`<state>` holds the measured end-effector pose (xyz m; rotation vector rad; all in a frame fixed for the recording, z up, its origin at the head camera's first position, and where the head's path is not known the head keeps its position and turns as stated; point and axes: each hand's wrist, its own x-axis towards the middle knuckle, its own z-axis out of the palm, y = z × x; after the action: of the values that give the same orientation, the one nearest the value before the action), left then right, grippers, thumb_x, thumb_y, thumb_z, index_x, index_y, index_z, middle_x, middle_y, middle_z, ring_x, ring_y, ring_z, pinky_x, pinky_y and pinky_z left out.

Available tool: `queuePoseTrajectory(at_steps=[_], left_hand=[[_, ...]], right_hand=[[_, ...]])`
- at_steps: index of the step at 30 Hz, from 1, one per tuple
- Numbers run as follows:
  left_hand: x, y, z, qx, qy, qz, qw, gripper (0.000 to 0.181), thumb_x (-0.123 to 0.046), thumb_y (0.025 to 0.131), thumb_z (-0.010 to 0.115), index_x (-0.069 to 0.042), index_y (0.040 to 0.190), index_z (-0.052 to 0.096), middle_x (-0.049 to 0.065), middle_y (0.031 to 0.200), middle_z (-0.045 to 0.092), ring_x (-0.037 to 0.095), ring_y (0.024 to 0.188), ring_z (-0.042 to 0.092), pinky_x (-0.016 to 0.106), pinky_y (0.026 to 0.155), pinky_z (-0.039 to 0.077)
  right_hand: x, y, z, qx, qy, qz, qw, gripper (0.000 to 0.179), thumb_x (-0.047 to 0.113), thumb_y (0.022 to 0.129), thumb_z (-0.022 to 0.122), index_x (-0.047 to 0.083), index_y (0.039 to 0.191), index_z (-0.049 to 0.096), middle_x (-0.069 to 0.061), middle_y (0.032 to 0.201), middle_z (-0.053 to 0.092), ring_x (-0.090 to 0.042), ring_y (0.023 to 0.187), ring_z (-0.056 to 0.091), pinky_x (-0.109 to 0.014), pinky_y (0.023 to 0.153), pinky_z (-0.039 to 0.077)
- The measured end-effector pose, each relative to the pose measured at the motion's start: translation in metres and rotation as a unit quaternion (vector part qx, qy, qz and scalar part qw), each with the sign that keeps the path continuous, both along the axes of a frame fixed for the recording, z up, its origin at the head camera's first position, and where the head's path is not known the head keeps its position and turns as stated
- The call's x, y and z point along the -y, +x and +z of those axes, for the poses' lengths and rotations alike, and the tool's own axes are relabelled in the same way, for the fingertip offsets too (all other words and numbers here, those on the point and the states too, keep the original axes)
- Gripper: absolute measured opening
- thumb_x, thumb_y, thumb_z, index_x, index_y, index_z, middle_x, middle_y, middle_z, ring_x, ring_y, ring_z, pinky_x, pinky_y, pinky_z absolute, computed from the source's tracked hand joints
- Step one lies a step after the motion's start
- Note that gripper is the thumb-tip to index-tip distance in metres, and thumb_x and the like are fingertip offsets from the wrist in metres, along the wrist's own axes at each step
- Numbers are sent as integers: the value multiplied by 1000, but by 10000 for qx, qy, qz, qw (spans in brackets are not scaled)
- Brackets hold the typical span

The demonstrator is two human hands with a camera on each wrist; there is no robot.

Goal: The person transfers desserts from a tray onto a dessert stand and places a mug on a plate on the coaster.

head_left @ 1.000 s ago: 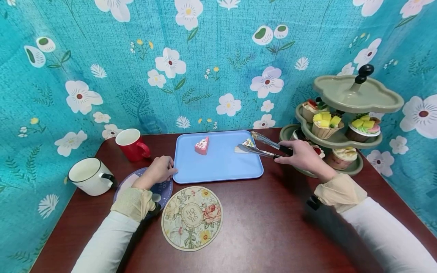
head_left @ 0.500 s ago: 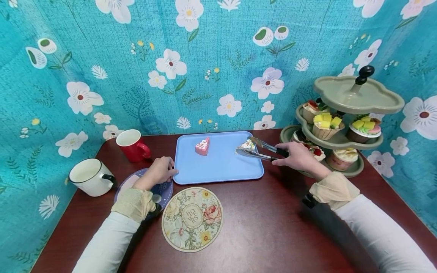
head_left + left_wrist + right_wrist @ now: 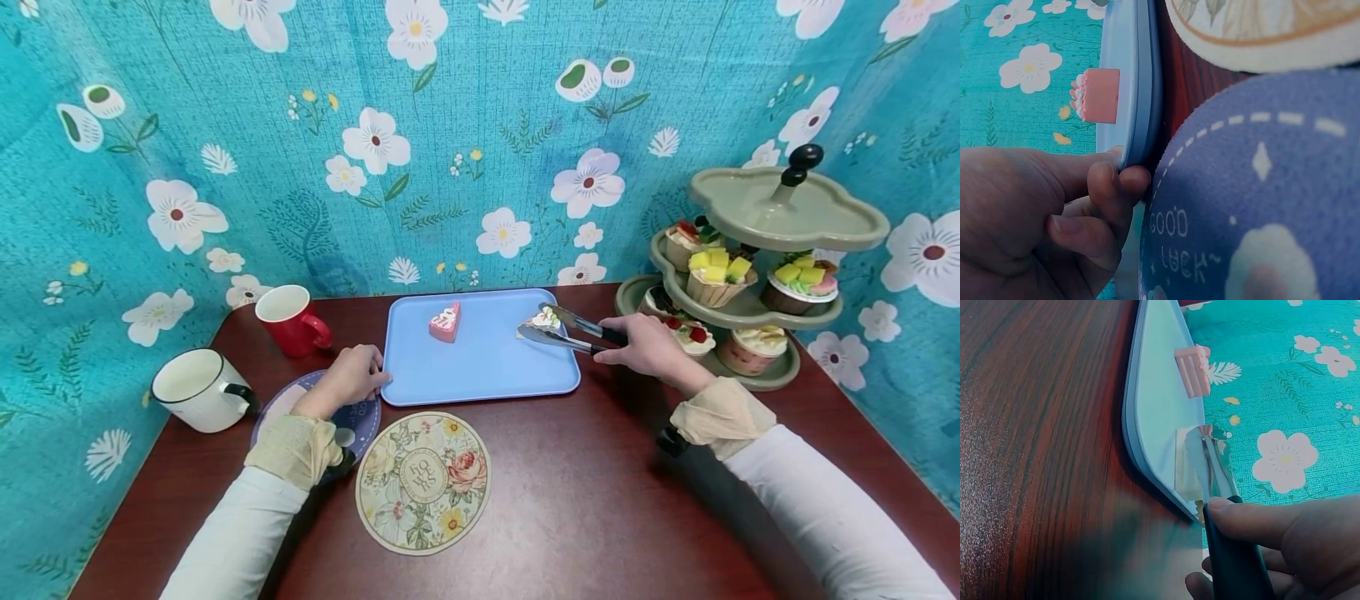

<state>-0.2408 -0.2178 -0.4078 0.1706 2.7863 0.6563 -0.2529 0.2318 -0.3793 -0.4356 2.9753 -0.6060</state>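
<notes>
At the left end of the blue tray (image 3: 480, 371), my left hand (image 3: 351, 375) pinches the rim, thumb inside and fingertips at the outer edge (image 3: 1124, 164). My right hand (image 3: 647, 343) grips black-handled metal tongs (image 3: 558, 340) over the tray's right end. The tongs' arms lie on either side of a white cake slice (image 3: 542, 320) with colourful topping, overlapping it in the right wrist view. Further left on the tray sits a pink cake slice (image 3: 444, 325) with white icing.
A red mug (image 3: 281, 312) and a white mug (image 3: 197, 385) stand at left. A purple round mat (image 3: 367, 425) lies under my left hand, beside a floral round mat (image 3: 423, 517). At right rises a tiered green stand (image 3: 787, 212) bearing several cupcakes.
My right hand has moved slightly left with the tongs, their tips coming in around the white cake slice. My left hand stays at the tray's rim.
</notes>
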Motion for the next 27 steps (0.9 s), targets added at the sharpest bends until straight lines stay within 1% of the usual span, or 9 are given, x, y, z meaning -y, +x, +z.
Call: queuePoseTrajectory(at_steps=[4, 8, 17, 23, 27], left_hand=[[0, 0, 0, -15, 6, 1, 10000, 18, -15, 95, 65, 1, 100, 58, 7, 67, 67, 13, 58, 61, 26, 59, 49], [0, 0, 0, -12, 4, -22, 10000, 18, -14, 95, 65, 1, 100, 58, 7, 68, 67, 13, 58, 61, 26, 59, 49], [0, 0, 1, -8, -16, -26, 10000, 18, -15, 95, 65, 1, 101, 58, 7, 67, 66, 13, 57, 61, 26, 58, 48], [0, 0, 1, 6, -14, -41, 10000, 19, -15, 95, 65, 2, 101, 59, 7, 68, 66, 12, 57, 61, 26, 58, 49], [0, 0, 1, 8, 12, -48, 10000, 18, -14, 95, 65, 2, 101, 59, 8, 68, 66, 13, 58, 61, 26, 58, 48]], right_hand=[[0, -1, -2, -123, 52, 12, 9999, 50, 29, 82, 79, 4, 124, 66, -16, 98, 70, -25, 79, 57, -33, 66, 43], [1, 0, -3, -127, 12, 11, 9999, 46, 28, 83, 78, 5, 122, 67, -13, 92, 69, -23, 76, 55, -31, 63, 41], [0, 4, 0, -359, -66, 78, 9993, 40, 26, 83, 78, 6, 117, 69, -9, 85, 69, -22, 72, 55, -31, 63, 40], [-1, 7, 3, -319, -74, 48, 9995, 42, 26, 84, 78, 5, 119, 68, -12, 89, 70, -23, 74, 55, -31, 64, 41], [-1, 10, 3, -334, -22, 56, 9994, 44, 26, 83, 78, 3, 120, 68, -16, 96, 72, -24, 76, 58, -34, 66, 43]])
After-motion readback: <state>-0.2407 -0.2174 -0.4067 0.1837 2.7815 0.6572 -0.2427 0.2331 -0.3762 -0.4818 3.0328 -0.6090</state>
